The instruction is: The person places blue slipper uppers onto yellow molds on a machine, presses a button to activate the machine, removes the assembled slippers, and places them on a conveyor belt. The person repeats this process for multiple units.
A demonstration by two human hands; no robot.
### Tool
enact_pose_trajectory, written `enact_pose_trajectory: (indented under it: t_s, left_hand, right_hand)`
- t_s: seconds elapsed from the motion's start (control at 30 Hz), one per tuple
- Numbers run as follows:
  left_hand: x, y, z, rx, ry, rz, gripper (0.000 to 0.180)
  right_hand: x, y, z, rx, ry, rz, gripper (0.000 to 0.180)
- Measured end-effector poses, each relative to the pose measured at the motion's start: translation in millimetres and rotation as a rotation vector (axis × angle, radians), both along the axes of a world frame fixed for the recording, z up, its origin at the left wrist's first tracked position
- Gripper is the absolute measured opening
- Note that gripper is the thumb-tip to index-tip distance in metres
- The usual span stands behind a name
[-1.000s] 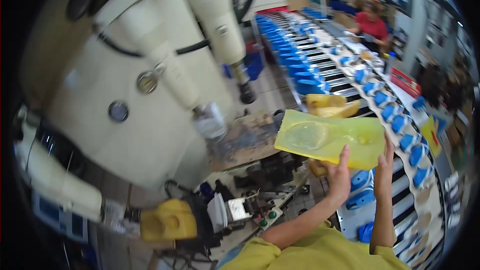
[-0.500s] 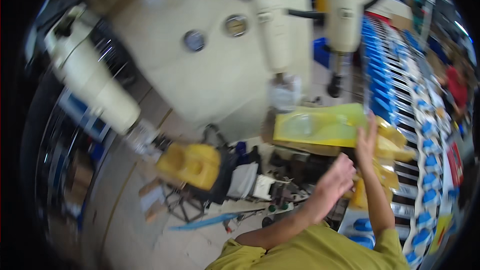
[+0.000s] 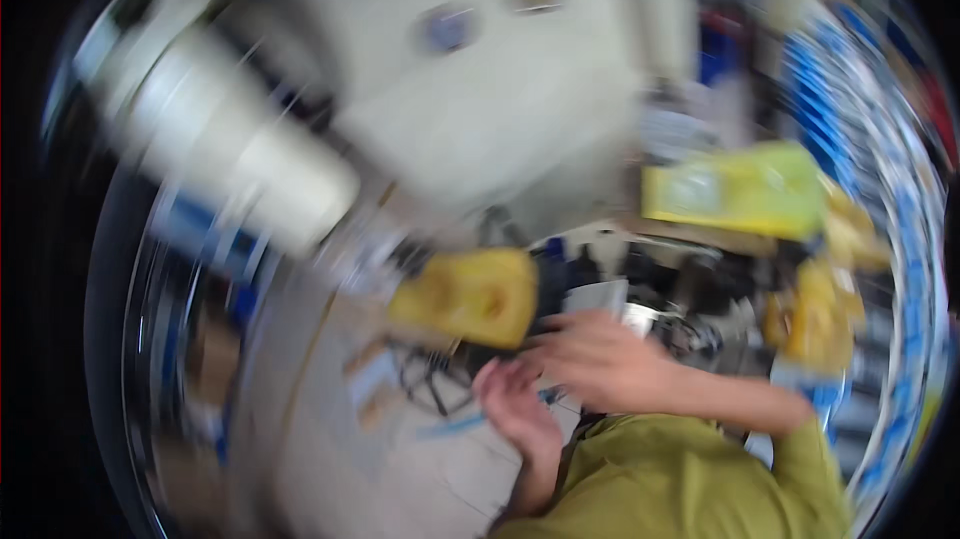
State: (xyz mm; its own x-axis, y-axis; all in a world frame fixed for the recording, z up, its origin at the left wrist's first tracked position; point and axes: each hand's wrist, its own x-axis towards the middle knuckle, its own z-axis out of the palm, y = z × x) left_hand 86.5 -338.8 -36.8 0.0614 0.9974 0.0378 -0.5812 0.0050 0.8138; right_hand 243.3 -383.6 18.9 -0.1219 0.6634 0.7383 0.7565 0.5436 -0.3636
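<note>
Both of my hands are smeared by motion near the lower middle, side by side and just below a yellow block with rounded hollows (image 3: 470, 297). My left hand (image 3: 518, 409) has its palm up and its fingers loosely apart, with nothing seen in it. Reaching across from the right, my right hand (image 3: 600, 359) has its fingers stretched toward the block's lower right corner; I cannot tell whether it touches. A dark support holds the block. A yellow-green moulded piece (image 3: 740, 194) lies farther right, apart from both hands.
A large cream machine body (image 3: 490, 109) with two round gauges stands ahead. A thick cream machine arm (image 3: 240, 149) slants down at left. Yellow pieces (image 3: 825, 314) lie at right beside a rack of blue items (image 3: 815, 104). Metal parts (image 3: 690, 334) clutter the middle.
My hands have moved left, from the yellow-green piece to near the yellow block. My right hand has let go of that piece. The view has turned left, shifting the scene rightward.
</note>
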Motion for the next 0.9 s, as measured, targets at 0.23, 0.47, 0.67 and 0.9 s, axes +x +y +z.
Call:
enact_pose_trajectory:
  t_s: [0.23,0.47,0.67,0.9]
  left_hand:
    - [-64.1,52.7,-20.8,-0.230,-0.067,-0.537,0.059]
    - [-86.1,55.2,0.3,-0.155,0.030,-1.069,0.080]
    - [-88.7,53.9,6.7,-0.110,0.029,-1.303,0.098]
    - [-66.7,-16.3,-9.3,-0.180,0.148,-1.601,0.073]
  right_hand:
    - [-68.6,136.7,-70.6,0.059,-0.397,-0.436,0.026]
    - [-78.5,45.3,3.3,0.053,-0.298,-0.576,0.018]
    - [-154.1,-67.5,20.4,0.449,-0.046,-0.786,0.029]
    - [-219.4,-148.9,-28.7,0.270,0.035,-1.192,0.026]
